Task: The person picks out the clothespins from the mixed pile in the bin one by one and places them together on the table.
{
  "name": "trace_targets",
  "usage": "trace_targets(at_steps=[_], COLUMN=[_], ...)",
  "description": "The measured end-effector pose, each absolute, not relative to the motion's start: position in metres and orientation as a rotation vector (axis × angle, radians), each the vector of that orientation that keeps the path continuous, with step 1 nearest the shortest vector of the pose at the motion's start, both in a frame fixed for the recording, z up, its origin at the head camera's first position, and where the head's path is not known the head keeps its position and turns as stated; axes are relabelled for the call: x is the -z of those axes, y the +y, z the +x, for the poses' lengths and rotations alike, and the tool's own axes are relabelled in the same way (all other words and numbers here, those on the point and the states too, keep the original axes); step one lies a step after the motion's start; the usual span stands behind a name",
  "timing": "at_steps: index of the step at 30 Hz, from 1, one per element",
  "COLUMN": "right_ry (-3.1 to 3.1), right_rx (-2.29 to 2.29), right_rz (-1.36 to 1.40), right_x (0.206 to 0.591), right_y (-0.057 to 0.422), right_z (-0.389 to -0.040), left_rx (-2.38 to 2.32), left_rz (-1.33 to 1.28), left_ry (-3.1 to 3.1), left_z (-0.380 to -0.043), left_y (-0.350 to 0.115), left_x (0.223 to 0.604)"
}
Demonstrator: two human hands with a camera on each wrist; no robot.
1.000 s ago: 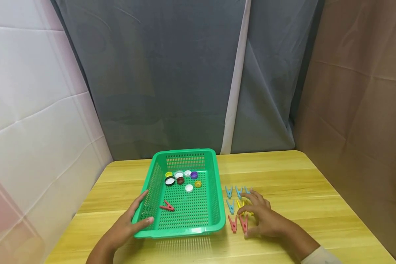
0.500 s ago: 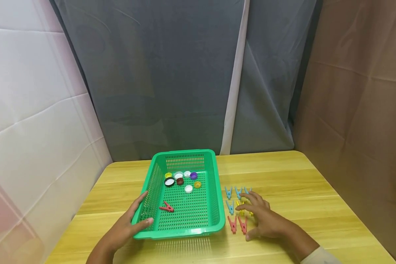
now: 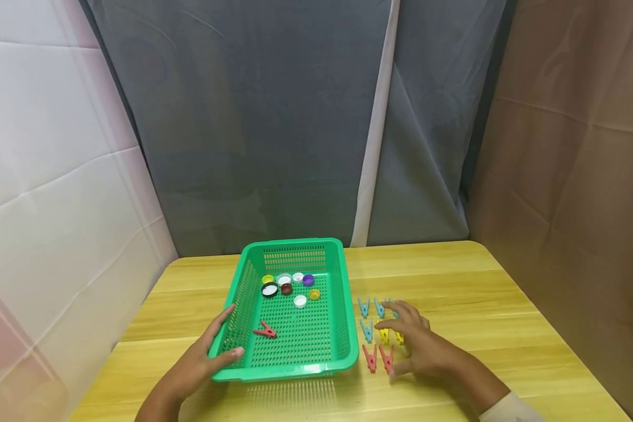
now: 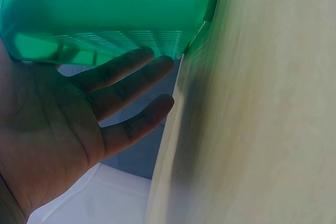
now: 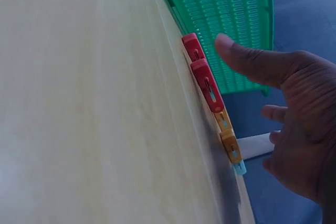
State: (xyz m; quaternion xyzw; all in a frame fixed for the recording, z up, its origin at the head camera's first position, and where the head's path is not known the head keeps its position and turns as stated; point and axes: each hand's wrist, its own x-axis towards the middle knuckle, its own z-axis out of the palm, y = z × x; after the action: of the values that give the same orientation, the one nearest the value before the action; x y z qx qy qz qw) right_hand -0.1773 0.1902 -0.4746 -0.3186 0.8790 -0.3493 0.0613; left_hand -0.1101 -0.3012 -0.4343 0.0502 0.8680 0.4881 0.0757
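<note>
My left hand [image 3: 192,363] holds the near left corner of a green plastic basket [image 3: 285,371], thumb over the rim inside. In the left wrist view three fingers stretch out along the basket's outer side. A red clothespin [image 3: 266,330] lies in the basket. Over the table to the right, my right hand [image 3: 419,343] hovers with spread fingers, holding nothing. Beneath and beside it are two red clothespins [image 3: 370,358], two yellow clothespins [image 3: 384,335] partly hidden by the fingers, and several blue clothespins [image 3: 366,331]. The right wrist view shows the thumb above a red clothespin [image 5: 207,85].
Several bottle caps lie toward the far end of the basket, among them a purple cap [image 3: 308,280], a black-rimmed cap [image 3: 269,290] and a white cap [image 3: 300,301]. The wooden table [image 3: 453,275] ends at a grey curtain [image 3: 274,129], with pale and brown cloth at the sides.
My right hand shifts slightly left and up above the clothespins, its thumb moving a little away from the red one and back. The left hand and basket keep their place.
</note>
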Motion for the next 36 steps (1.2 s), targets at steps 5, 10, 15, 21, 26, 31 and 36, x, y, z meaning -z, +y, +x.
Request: trace_targets(at_steps=[5, 10, 15, 21, 26, 31, 36], right_ry=[2.667, 2.688, 2.706, 2.733, 2.725, 2.670, 2.634], right_rx=[1.054, 1.056, 1.061, 1.071, 1.121, 1.232, 1.276], right_rz=[-0.946, -0.949, -0.976, -0.969, -0.952, -0.985, -1.057], right_x=[0.469, 0.463, 0.459, 0.452, 0.443, 0.426, 0.405], right_y=[0.188, 0.186, 0.185, 0.183, 0.184, 0.181, 0.172], right_z=[-0.177, -0.176, -0.176, -0.177, -0.177, -0.178, -0.181], left_rx=[-1.468, -1.462, -1.457, -1.447, -1.448, -1.457, -1.444], left_rz=[0.151, 0.149, 0.138, 0.142, 0.138, 0.150, 0.140], left_ry=[2.601, 2.609, 2.616, 2.627, 2.622, 2.619, 2.624], left_z=[-0.110, -0.110, -0.110, -0.110, -0.109, -0.109, -0.109], left_y=[-0.301, -0.302, -0.301, -0.301, -0.300, -0.300, -0.301], left_x=[0.435, 0.436, 0.436, 0.434, 0.434, 0.434, 0.433])
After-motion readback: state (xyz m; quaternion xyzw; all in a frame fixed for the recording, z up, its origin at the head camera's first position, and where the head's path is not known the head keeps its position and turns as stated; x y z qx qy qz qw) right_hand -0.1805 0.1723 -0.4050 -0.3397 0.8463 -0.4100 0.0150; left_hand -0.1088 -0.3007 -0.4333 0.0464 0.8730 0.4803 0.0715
